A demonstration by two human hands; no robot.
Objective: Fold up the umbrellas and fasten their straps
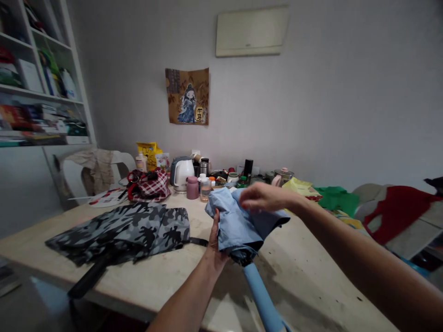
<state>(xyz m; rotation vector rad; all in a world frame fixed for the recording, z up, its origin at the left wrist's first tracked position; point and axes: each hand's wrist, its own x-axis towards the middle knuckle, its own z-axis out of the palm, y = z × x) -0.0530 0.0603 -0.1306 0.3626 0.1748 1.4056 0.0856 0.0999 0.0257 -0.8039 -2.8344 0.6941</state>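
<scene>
A light blue folding umbrella (233, 223), its canopy loosely bunched, is in front of me above the table. Its blue handle (261, 297) points down toward me. My left hand (216, 244) grips the canopy from the left, thumb upright along the fabric. Over the canopy's upper right side is my right hand (265, 197), its fingers bent and blurred; whether they pinch the cloth I cannot tell. To the left lies a grey camouflage umbrella (138, 230), loosely folded, with its black handle (90, 276) past the table's front edge and a black strap toward my left wrist.
Along the back of the table (162, 276) stand a white kettle (183, 173), a pink jar (192, 187), several bottles and a lidded glass pot (284, 175). A red checked bag (150, 185) sits back left. Green cloth (337, 198) and a chair with red cloth (403, 210) are at right.
</scene>
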